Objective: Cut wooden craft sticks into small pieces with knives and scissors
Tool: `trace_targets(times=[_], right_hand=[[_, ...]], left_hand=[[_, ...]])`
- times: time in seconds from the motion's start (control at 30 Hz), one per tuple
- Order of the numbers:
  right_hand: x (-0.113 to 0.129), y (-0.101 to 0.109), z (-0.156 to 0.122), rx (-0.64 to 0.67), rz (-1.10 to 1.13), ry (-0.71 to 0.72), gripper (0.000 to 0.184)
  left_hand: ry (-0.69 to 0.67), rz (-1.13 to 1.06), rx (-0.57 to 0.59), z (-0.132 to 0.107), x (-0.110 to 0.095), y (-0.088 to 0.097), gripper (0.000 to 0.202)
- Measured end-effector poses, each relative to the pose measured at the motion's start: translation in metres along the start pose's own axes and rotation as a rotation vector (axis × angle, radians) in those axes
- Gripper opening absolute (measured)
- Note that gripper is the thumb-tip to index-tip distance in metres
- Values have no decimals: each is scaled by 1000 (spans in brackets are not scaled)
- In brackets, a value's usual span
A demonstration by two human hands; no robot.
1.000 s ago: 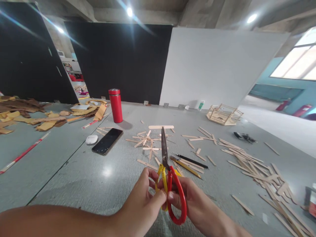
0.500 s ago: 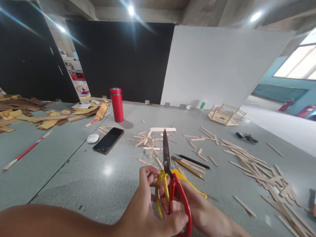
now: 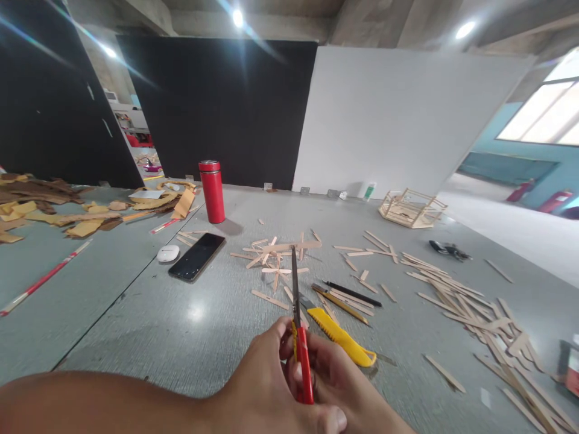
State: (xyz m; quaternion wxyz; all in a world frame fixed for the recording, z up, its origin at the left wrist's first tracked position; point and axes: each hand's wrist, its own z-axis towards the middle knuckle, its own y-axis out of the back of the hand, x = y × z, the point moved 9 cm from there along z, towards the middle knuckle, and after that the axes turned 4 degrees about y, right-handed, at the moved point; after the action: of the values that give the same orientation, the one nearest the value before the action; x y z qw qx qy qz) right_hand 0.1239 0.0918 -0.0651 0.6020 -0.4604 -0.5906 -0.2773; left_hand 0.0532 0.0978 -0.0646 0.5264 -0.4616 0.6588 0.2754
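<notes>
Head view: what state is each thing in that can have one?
scissors: blades shut, pointing away, held in both hands
left hand: closed on the scissors' handles
right hand: closed on the handles
utility knife: lying flat; blade not discernible
red flask: upright, lid on
phone: face up, screen dark
stick frame: assembled, resting on the table

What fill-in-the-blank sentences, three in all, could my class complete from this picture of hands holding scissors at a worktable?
1. Both hands, left hand and right hand, grip a pair of ____ with red and yellow handles.
2. The flask standing upright on the table is coloured ____.
3. Beside the white earbud case lies a black ____.

Missing words: scissors; red; phone
</notes>
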Motion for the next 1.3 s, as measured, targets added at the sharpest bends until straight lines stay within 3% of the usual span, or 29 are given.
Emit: trace_targets(times=[0.23,0.43,0.5,0.6,0.7,0.8,0.87,0.93,1.0,1.1,1.23,1.3], right_hand=[[0,-4,-2,-19,-1,27,53],[-12,4,9,-49,24,28,68],[-13,5,11,-72,2,45,63],[-12,7,12,-104,-62,57,42],[-3,10,11,-106,-64,113,38],[14,25,2,-198,-135,145,34],[19,33,-6,-237,-188,71,38],[16,29,-12,-177,-157,-36,54],[14,20,-14,-108,-107,-66,78],[11,10,-9,-77,-77,-25,99],[2,-2,-1,6,-139,30,96],[0,-2,0,17,-255,78,87]], left_hand=[[-11,-168,193,-1,-7,-12,50],[6,-177,151,5,4,-7,59],[-34,-225,177,5,2,-9,61],[-66,-280,217,5,0,-12,65],[-79,-268,174,6,-3,-8,71],[-118,-186,65,7,-7,2,76],[-150,-168,23,7,-9,7,77],[-157,-191,0,9,-9,7,76],[-135,-274,-17,13,-5,6,75],[-29,-441,-36,21,6,-1,53],[240,-659,-32,24,30,-13,46],[266,-624,-63,23,37,-9,46]])
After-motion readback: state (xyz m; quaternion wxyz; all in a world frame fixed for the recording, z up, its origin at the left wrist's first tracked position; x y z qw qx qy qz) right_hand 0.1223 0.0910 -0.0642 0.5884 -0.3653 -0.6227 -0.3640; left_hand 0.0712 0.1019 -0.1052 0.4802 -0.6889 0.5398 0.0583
